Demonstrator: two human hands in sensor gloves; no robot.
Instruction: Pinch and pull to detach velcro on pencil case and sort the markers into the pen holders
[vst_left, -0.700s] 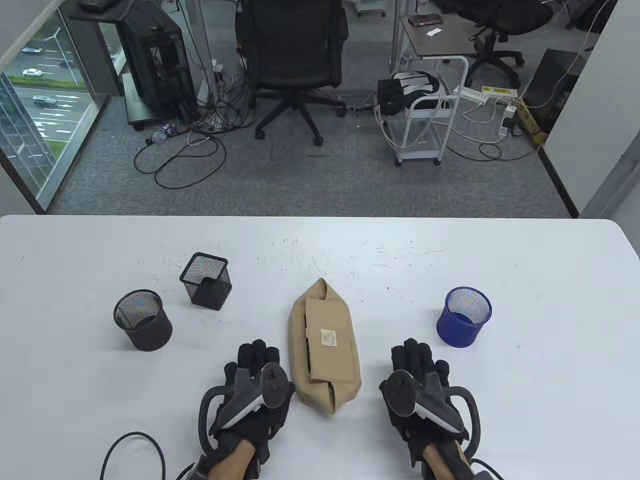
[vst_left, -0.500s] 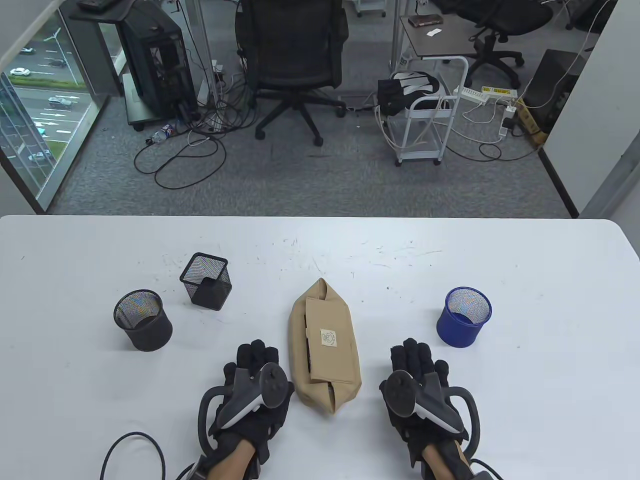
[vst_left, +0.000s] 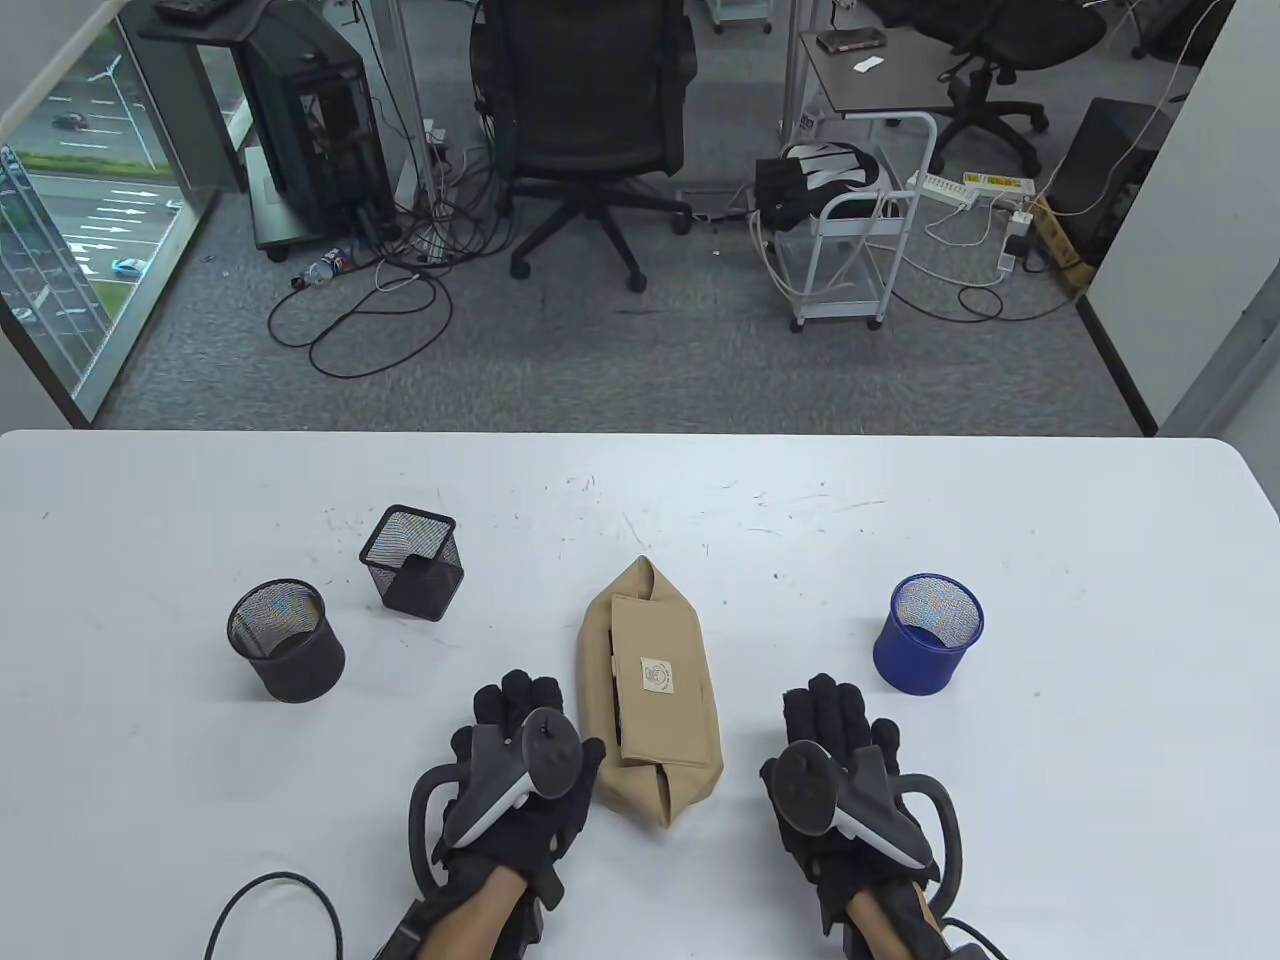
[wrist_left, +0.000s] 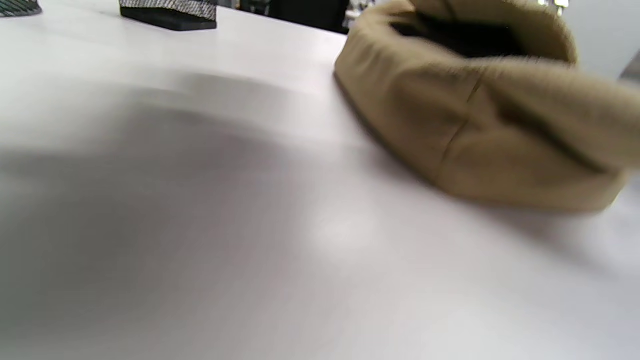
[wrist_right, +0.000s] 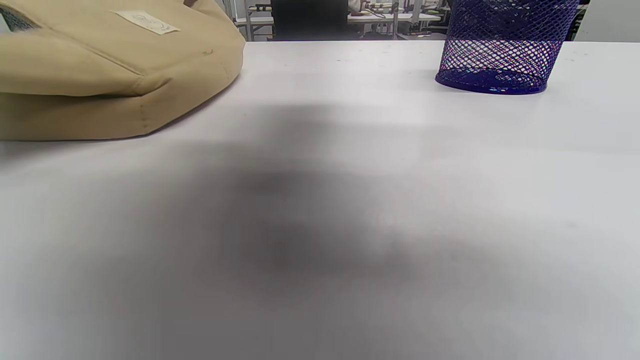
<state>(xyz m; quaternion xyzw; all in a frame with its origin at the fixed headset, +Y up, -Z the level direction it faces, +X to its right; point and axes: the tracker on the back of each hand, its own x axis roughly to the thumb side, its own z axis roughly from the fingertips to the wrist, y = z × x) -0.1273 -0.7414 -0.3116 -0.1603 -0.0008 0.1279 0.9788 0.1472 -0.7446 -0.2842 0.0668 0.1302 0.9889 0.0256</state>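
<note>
Two gloved hands lie palm down on the white table (vst_left: 1050, 560), one on each side of the tan pencil case (vst_left: 650, 690). Left hand (vst_left: 515, 775): fingers extended and relaxed, grasping nothing, thumb side just beside the case's near left corner; contact cannot be confirmed from above. Right hand (vst_left: 840, 780): fingers likewise flat and loose, holding nothing, clearly apart from the case's right edge. Each hand carries a grey tracker strapped across its back. Pencil case lies lengthwise, running away from the person, flap (vst_left: 655, 680) closed over the top with a small pale label at its centre; a dark gap shows at the near end under the flap. Neither wrist view shows any fingers; left wrist view, blurred, gives the case's near end (wrist_left: 480, 115) close on the right. Right wrist view shows the case (wrist_right: 110, 75) on the left and the blue mesh pen holder (wrist_right: 505, 47) upright on the right. Blue holder (vst_left: 928, 633) stands beyond and right of the right hand. Round black mesh holder (vst_left: 287, 640) and square black mesh holder (vst_left: 412, 562) stand near each other, beyond and left of the left hand. No markers visible.
</note>
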